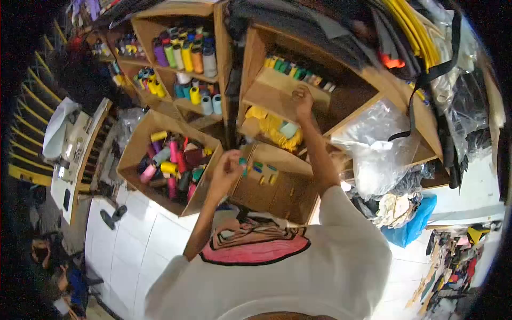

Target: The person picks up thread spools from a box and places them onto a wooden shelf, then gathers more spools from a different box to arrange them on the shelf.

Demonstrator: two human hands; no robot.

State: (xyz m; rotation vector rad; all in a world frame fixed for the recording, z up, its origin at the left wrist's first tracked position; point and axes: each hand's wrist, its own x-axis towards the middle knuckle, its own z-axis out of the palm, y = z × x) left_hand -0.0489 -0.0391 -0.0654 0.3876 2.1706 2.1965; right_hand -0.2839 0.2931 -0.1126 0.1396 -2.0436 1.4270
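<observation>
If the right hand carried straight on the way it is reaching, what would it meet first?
Probably the row of small thread spools at the back of the wooden shelf. The right hand is raised just in front of them; depth is hard to judge, so it may already touch the shelf.

No text, label, brand or number can be read anywhere here.

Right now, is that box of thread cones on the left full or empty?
Nearly full: the box holds many colourful thread cones piled together.
</observation>
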